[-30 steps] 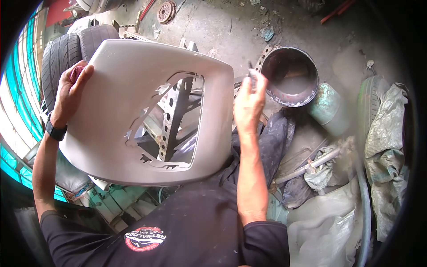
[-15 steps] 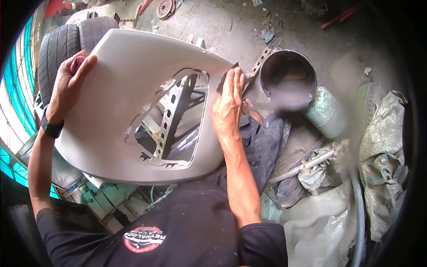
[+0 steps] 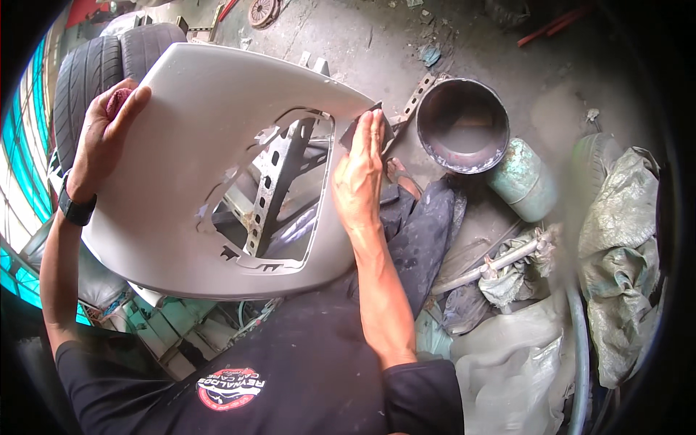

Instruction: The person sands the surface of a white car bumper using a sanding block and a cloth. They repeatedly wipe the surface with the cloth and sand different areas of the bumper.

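Observation:
A large grey plastic body panel [image 3: 181, 130] with a big cut-out in its middle rests tilted over my lap. My left hand [image 3: 105, 134] grips its far left edge, with a reddish pad under the fingers. My right hand [image 3: 359, 177] lies flat on the panel's right rim and presses a dark sheet of sandpaper [image 3: 362, 119] against it. Through the cut-out a perforated metal bracket [image 3: 272, 181] shows underneath.
A dark round bucket [image 3: 462, 125] stands on the concrete floor right of the panel, with a greenish cylinder [image 3: 523, 181] beside it. Two tyres [image 3: 109, 61] lean at the upper left. Crumpled grey sacks and cloth [image 3: 623, 239] with a pipe lie at the right.
My right hand has come off the bucket side and settled flat on the panel's right rim with the sandpaper. The panel has shifted slightly toward me.

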{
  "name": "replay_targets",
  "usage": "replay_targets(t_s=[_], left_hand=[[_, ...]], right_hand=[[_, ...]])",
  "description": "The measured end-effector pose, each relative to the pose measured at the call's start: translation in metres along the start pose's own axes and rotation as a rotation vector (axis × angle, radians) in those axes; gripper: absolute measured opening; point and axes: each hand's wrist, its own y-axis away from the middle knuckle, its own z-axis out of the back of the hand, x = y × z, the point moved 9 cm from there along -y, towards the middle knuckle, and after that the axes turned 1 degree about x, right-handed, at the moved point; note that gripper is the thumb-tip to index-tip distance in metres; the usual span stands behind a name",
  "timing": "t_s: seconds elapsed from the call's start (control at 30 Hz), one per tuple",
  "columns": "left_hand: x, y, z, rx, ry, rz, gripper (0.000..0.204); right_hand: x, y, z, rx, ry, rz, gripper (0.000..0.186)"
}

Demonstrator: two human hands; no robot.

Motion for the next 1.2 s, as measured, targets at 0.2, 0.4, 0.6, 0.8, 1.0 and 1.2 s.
replay_targets(t_s=[0.2,0.4,0.6,0.8,1.0,1.2], left_hand=[[0.0,0.001,0.001,0.008,-0.025,0.001,0.037],[-0.008,0.001,-0.004,-0.004,0.001,0.01,0.035],[-0.006,0.001,-0.004,-0.031,0.032,0.036,0.034],[0.002,0.004,-0.004,-0.008,0.01,0.046,0.035],[-0.006,0.003,-0.002,-0.02,-0.031,0.031,0.035],[-0.002,0.007,0.008,-0.021,-0.146,0.004,0.037]], right_hand=[[-0.003,-0.018,0.004,0.019,0.042,0.019,0.067],[-0.021,-0.028,0.003,0.045,0.02,-0.045,0.067],[-0.021,-0.031,-0.001,0.038,0.036,-0.052,0.067],[0.0,-0.006,0.004,-0.009,-0.008,-0.005,0.062],[-0.123,-0.052,0.069,-0.119,-0.013,-0.06,0.049],[-0.291,-0.021,0.125,-0.17,0.035,-0.525,0.037]])
